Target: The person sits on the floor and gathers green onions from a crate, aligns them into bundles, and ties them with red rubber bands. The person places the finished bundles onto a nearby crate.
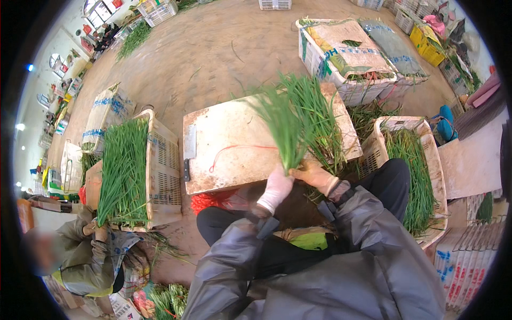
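Note:
In my gloved left hand (277,187) is the lower end of a bunch of green garlic chives (289,150), its leaves fanning up and blurred by motion. My gloved right hand (318,176) reaches in from the right, its fingertips against the stem ends of the same bunch. Both hands are at the near edge of a worn white board (236,140). On the board's right part lies a loose pile of garlic chives (316,120). A red string (244,146) crosses the board, and a cleaver (190,148) lies along its left edge.
A crate (165,180) of chives stands left, another crate (434,176) right by my knee. Red strings (208,201) hang under the board. Covered crates (348,48) stand at the far right. A co-worker (86,256) sits at the lower left, hands on chives.

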`<action>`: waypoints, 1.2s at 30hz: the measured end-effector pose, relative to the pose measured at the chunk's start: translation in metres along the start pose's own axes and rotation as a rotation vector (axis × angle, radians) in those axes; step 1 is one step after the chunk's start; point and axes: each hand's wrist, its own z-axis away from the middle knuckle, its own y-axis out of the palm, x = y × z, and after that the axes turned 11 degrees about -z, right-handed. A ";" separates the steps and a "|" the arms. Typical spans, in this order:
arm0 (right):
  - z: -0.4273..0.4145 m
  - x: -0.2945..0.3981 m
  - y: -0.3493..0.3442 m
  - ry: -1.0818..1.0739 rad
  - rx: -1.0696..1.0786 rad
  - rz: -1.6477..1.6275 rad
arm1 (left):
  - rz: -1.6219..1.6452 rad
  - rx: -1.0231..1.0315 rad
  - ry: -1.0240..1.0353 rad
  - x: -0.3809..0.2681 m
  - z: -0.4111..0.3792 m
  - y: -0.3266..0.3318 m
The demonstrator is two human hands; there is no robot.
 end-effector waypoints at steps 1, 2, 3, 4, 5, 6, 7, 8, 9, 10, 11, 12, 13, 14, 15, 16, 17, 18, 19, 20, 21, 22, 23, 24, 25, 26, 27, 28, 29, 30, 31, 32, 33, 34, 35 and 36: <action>-0.007 0.010 0.016 0.047 0.071 -0.181 | -0.384 -0.106 0.196 0.016 0.007 -0.005; 0.003 -0.017 -0.028 0.156 -0.003 -0.332 | -0.302 0.131 -0.020 -0.059 0.012 0.005; 0.000 -0.010 -0.022 0.211 0.041 -0.515 | -0.389 0.113 0.010 -0.060 0.014 -0.003; -0.004 -0.003 -0.015 0.269 0.086 -0.696 | -0.477 0.097 0.038 -0.061 0.015 -0.012; -0.006 0.003 -0.008 0.331 0.131 -0.875 | -0.563 0.082 0.066 -0.061 0.017 -0.021; -0.008 0.004 -0.008 0.393 0.162 -1.051 | -0.632 0.061 0.124 -0.071 0.015 -0.031; -0.015 -0.005 -0.012 0.320 0.073 -1.103 | -0.636 0.026 0.139 -0.073 0.014 -0.030; -0.026 -0.024 -0.027 0.228 -0.029 -1.144 | -0.624 -0.014 0.171 -0.079 0.009 -0.022; -0.027 -0.024 -0.031 0.228 -0.081 -1.162 | -0.662 0.074 0.136 -0.090 0.010 -0.028; -0.029 -0.019 -0.032 0.223 -0.123 -1.178 | -0.706 0.156 0.103 -0.104 0.010 -0.040; -0.029 -0.013 -0.035 0.216 -0.170 -1.191 | -0.675 0.127 0.117 -0.104 0.012 -0.038; -0.027 -0.003 -0.039 0.170 -0.009 -1.266 | -0.655 0.089 0.126 -0.103 0.015 -0.042; -0.026 0.021 -0.032 0.151 0.072 -1.249 | -0.641 0.055 0.125 -0.098 0.019 -0.046; -0.022 0.050 -0.029 0.125 0.145 -1.228 | -0.552 0.020 0.136 -0.094 0.020 -0.049; -0.021 0.064 -0.035 0.080 0.132 -1.142 | -0.441 0.029 0.121 -0.100 0.017 -0.049; -0.022 0.071 -0.039 0.042 0.122 -1.062 | -0.335 0.043 0.102 -0.108 0.013 -0.054; -0.023 0.078 -0.042 0.006 0.114 -0.982 | -0.230 0.056 0.081 -0.114 0.009 -0.060; -0.026 0.090 -0.040 -0.055 0.072 -0.911 | -0.221 0.188 0.023 -0.118 0.002 -0.071; -0.028 0.106 -0.034 -0.085 0.047 -0.900 | -0.037 0.159 -0.008 -0.110 -0.003 -0.077; -0.031 0.123 -0.027 -0.113 0.025 -0.890 | 0.145 0.125 -0.040 -0.100 -0.006 -0.082; -0.034 0.133 -0.025 -0.142 -0.005 -0.878 | 0.331 0.094 -0.068 -0.091 -0.011 -0.088; -0.039 0.139 -0.027 -0.205 0.006 -0.818 | 0.408 0.122 -0.174 -0.092 -0.025 -0.110; -0.045 0.145 -0.027 -0.264 -0.003 -0.755 | 0.598 0.013 -0.236 -0.070 -0.034 -0.106; -0.050 0.150 -0.027 -0.322 -0.018 -0.692 | 0.728 -0.128 -0.275 -0.070 -0.042 -0.117; -0.058 0.155 -0.023 -0.381 -0.018 -0.633 | 0.694 -0.273 -0.355 -0.058 -0.050 -0.129; -0.069 0.156 -0.022 -0.422 0.006 -0.561 | 0.703 -0.451 -0.442 -0.046 -0.057 -0.136; -0.076 0.159 -0.015 -0.442 0.019 -0.528 | 0.703 -0.559 -0.504 -0.038 -0.062 -0.147; -0.082 0.162 -0.009 -0.463 0.032 -0.496 | 0.754 -0.583 -0.541 -0.035 -0.065 -0.151; -0.089 0.164 -0.002 -0.485 0.045 -0.463 | 0.807 -0.607 -0.576 -0.032 -0.067 -0.155; -0.097 0.165 0.005 -0.491 0.072 -0.485 | 0.799 -0.583 -0.548 -0.030 -0.068 -0.156; -0.105 0.165 0.013 -0.513 0.067 -0.468 | 0.791 -0.559 -0.520 -0.029 -0.070 -0.154; -0.113 0.164 0.022 -0.535 0.062 -0.452 | 0.782 -0.534 -0.492 -0.028 -0.073 -0.153; -0.118 0.163 0.029 -0.552 0.054 -0.435 | 0.771 -0.526 -0.479 -0.029 -0.075 -0.153; -0.124 0.162 0.034 -0.527 0.066 -0.389 | 0.760 -0.518 -0.467 -0.030 -0.078 -0.153; -0.132 0.157 0.039 -0.510 0.079 -0.410 | 0.749 -0.509 -0.454 -0.030 -0.081 -0.154; -0.141 0.149 0.044 -0.493 0.089 -0.429 | 0.776 -0.488 -0.473 -0.030 -0.084 -0.155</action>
